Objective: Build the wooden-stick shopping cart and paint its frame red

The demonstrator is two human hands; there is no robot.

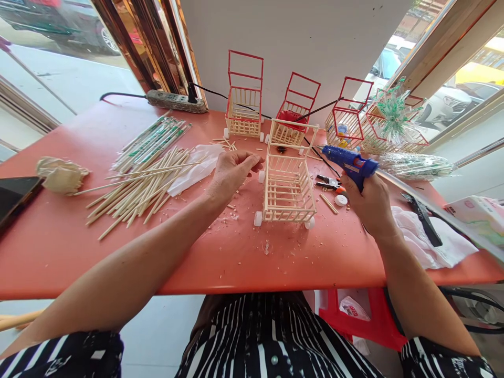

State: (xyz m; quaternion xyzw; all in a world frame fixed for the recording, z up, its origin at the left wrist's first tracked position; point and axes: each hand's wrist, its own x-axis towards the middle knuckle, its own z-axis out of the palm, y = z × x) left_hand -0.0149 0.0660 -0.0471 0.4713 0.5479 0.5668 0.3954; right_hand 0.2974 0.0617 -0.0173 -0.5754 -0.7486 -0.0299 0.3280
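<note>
A small shopping cart of pale wooden sticks (289,189) with white wheels stands upright in the middle of the table. My left hand (234,170) is just left of it, thumb and fingertips pinched together beside its handle frame; whatever they hold, if anything, is too small to make out. In my right hand (372,202) is a blue hot glue gun (348,161), its nozzle pointing left near the cart's upper right side. A long clear glue stick (437,212) extends from the gun's back. Pliers (328,182) and a white wheel (340,200) lie below the gun.
Several finished-looking carts with red handles (244,113) stand along the wall. Loose wooden sticks (137,189) and plastic-wrapped sticks (151,142) lie left. A power strip (177,101) sits at the back. A white cloth (433,241) with a black tool lies right.
</note>
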